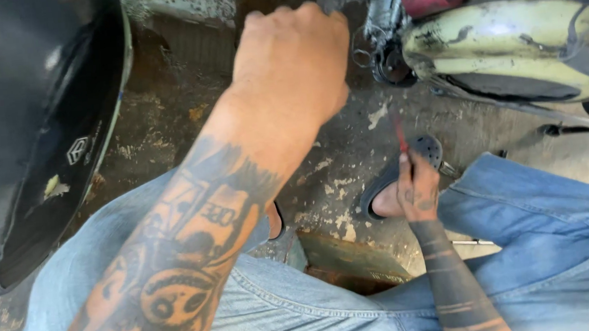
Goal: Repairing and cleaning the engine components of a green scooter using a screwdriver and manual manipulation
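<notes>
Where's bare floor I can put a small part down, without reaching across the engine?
Bare, stained concrete floor lies between the left hand and the right hand; another strip runs between the black panel and the left knee. It is crowded near the engine and around the sandal.

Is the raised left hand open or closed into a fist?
Closed. The left hand shows its back with fingers curled under near the motorcycle engine; whether it grips anything cannot be told. The right hand pinches a thin red tool.
</notes>
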